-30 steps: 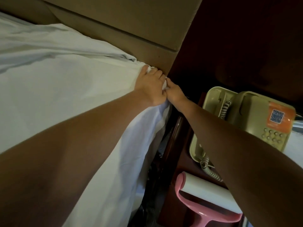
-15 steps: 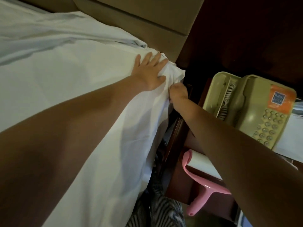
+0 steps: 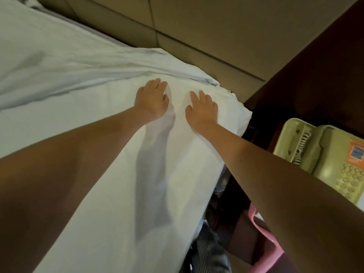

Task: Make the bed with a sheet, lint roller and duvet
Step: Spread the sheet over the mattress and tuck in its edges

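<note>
1. Presently I have the sheet (image 3: pixel 98 134) in view: white, thin woven cloth. It lies smooth where it falls over the mattress edge and is rucked into long soft folds along the foot of the headboard (image 3: pixel 197 36).
2. Headboard: padded tan panels, matte, split by straight dark seams.
3. Left hand (image 3: pixel 152 101): palm down on the sheet, fingers extended towards the headboard, gripping nothing.
4. Right hand (image 3: pixel 202 111): likewise flat on the sheet, fingers straight and slightly spread, holding nothing. It sits just beside the left hand, nearer the headboard's right end.
5. Both hands rest on the mattress corner, short of the bunched fold below the headboard. The sheet lies under both palms and drapes down the near side.
6. Telephone (image 3: pixel 325 154): beige moulded plastic with a coiled cord and a round-button keypad, standing right of the headboard past a dark wood panel (image 3: pixel 315 75).
7. Its orange label carries a square code patch; I cannot read any writing on it.
8. Lint roller (image 3: pixel 264 239): pink glossy plastic frame, partly hidden by my right forearm, farther from the headboard than the telephone.
9. Striped dark fabric (image 3: pixel 208 253) shows below the sheet's hanging edge.
</note>
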`<state>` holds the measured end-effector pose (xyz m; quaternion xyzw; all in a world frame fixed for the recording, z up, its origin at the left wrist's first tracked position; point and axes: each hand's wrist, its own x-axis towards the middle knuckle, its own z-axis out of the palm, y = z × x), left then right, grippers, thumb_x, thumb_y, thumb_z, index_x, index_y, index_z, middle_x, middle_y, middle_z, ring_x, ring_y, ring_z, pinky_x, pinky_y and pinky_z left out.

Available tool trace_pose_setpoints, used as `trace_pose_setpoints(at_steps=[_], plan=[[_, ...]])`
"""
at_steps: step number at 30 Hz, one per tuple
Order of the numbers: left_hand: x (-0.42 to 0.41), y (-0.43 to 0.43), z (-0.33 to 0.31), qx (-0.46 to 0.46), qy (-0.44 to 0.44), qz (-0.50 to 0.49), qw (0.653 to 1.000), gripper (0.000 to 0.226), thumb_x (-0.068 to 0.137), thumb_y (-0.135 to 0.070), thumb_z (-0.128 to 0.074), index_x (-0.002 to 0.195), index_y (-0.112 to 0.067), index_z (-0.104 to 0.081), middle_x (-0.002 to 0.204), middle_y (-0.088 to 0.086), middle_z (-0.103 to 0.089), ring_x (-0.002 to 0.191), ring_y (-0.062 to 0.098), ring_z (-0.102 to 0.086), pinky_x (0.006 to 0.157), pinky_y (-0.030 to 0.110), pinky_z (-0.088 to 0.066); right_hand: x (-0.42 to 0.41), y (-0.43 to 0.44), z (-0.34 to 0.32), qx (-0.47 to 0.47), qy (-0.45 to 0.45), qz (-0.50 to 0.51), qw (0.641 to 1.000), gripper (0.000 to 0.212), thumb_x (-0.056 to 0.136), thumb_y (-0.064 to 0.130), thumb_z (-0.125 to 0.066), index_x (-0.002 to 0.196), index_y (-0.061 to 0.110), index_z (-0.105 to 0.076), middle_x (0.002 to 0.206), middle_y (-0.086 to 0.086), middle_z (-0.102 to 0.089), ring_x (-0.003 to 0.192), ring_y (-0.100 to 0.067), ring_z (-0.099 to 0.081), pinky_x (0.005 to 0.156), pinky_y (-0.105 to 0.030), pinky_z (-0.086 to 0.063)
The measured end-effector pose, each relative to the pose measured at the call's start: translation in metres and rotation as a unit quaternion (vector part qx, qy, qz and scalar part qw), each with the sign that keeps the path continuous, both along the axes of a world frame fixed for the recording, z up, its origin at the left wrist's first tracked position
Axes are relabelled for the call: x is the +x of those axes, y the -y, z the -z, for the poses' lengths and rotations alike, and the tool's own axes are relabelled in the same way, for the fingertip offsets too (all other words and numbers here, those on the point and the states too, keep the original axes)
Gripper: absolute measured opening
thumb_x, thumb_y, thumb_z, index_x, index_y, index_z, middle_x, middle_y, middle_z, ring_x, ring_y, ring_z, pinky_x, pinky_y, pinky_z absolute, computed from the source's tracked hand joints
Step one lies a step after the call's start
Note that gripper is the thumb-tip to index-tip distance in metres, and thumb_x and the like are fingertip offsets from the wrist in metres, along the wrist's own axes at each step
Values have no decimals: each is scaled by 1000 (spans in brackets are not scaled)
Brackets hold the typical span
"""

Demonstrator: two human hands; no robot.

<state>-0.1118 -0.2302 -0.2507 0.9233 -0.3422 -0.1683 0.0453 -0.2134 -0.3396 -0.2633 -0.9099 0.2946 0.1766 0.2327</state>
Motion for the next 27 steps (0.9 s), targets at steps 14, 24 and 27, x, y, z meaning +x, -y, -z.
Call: trace_pose_setpoints(at_steps=[14,24,27], plan=[[160,-46,-8,77,-47,-233,968,46,93,-34,-52,127,-4,-45,128,22,-50,118,40,-48,96,42,-41,100,-28,4,-27,92,-77,992,53,98,26,-33,148,16,-19,151,-7,-26,139,-25,-21,116,-37,-10],[186,7,-12,-345,18,-362,866,26,91,2,-39,116,8,-44,120,24,-47,108,33,-47,76,14,-33,126,-41,10,-107,63,-61,990,62,101,35,-26,151,16,4,157,-14,-7,144,-34,-8,117,-43,-3],[204,13,-1,-320,-74,-454,829,39,97,-12,-42,133,0,-36,135,21,-40,127,31,-39,104,18,-30,132,-44,19,-101,90,-81,988,59,102,35,-23,151,14,1,158,-11,-7,145,-29,-7,117,-38,-3]])
